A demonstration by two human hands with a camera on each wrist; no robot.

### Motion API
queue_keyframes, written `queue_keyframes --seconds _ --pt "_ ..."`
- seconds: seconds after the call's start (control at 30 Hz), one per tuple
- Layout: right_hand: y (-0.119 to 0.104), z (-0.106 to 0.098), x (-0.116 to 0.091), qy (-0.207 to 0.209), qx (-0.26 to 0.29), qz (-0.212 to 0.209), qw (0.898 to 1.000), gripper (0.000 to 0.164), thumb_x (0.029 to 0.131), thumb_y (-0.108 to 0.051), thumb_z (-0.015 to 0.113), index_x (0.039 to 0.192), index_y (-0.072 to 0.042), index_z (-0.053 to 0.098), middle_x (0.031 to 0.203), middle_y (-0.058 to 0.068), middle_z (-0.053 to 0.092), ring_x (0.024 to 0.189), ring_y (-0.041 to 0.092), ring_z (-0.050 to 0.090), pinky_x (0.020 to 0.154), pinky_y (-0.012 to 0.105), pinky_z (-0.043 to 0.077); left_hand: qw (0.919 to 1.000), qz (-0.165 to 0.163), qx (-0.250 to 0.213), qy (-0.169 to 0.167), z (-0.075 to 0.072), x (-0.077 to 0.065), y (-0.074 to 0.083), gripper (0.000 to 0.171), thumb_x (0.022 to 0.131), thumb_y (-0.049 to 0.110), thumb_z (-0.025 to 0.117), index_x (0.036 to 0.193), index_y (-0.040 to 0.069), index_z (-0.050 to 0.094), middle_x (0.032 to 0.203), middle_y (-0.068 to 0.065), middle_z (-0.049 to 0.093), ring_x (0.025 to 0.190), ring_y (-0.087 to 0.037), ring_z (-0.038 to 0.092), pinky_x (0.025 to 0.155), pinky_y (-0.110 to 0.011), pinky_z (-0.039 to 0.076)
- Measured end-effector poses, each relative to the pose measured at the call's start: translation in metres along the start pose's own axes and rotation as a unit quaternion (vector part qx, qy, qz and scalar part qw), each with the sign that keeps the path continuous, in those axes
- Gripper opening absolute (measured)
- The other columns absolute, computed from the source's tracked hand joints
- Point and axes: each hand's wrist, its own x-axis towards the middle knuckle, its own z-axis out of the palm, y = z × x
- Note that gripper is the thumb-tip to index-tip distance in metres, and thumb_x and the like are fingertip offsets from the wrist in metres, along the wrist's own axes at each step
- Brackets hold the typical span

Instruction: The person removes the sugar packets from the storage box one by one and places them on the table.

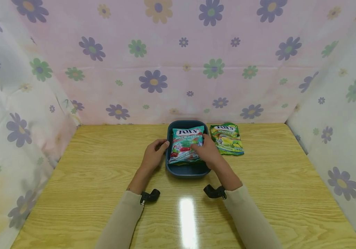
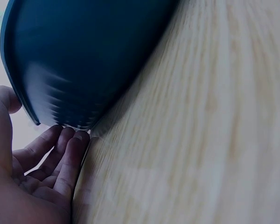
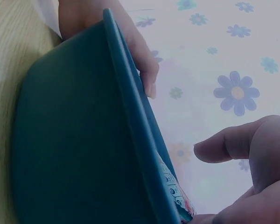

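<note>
A dark blue plastic basin (image 1: 189,171) stands on the table, with a teal Fox's Mint Blossom candy bag (image 1: 185,143) lying in it. My left hand (image 1: 154,152) grips the basin's left side: its thumb hooks over the rim, and the fingertips (image 2: 77,137) meet the outer wall. Over the basin's right rim reaches my right hand (image 1: 208,150), fingers at the bag's right edge. The right thumb (image 3: 224,144) is stretched out above the bag, with a gap showing below it. In the right wrist view the bag's printed edge (image 3: 170,184) peeks over the rim; the right fingertips are mostly hidden.
A green and yellow Fox's candy bag (image 1: 228,140) lies just right of the basin on the wood-grain table (image 1: 103,173). Flower-printed cloth (image 1: 165,62) rises at the back and on both sides. Each wrist wears a black camera mount (image 1: 214,192).
</note>
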Motion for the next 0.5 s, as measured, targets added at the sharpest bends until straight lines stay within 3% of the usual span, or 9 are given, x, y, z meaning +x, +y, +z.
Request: queue_keyframes --seconds 0.13,0.37,0.5 --pt "-0.0016 -0.0021 0.0004 -0.009 0.033 0.002 0.999 0.077 0.108 -0.013 0.060 0.167 0.000 0.012 0.157 0.029 0.038 0.130 0.040 0.054 0.110 0.054 0.046 1.0000 -0.003 0.003 -0.002 -0.0003 0.0002 -0.0003 0.047 0.108 0.043 0.062 0.139 0.008 0.067 0.137 -0.012 0.067 0.120 -0.028 0.062 0.105 -0.045 0.050" --pt "0.0011 -0.0022 0.0031 -0.025 0.071 -0.018 0.997 0.073 0.107 -0.010 0.059 0.164 -0.006 0.013 0.147 0.031 0.045 0.122 0.039 0.060 0.098 0.046 0.054 1.0000 0.000 0.003 0.000 -0.0005 0.0006 -0.0009 0.046 0.108 0.042 0.062 0.139 0.008 0.067 0.137 -0.012 0.067 0.120 -0.028 0.062 0.105 -0.045 0.049" --pt "0.0047 0.0025 0.0053 -0.022 0.075 -0.028 0.997 0.076 0.106 -0.010 0.061 0.163 -0.005 0.011 0.151 0.030 0.039 0.122 0.037 0.058 0.102 0.045 0.052 1.0000 0.001 0.001 0.001 0.0002 0.0004 -0.0005 0.046 0.108 0.041 0.062 0.138 0.008 0.068 0.136 -0.013 0.067 0.119 -0.029 0.062 0.105 -0.046 0.050"
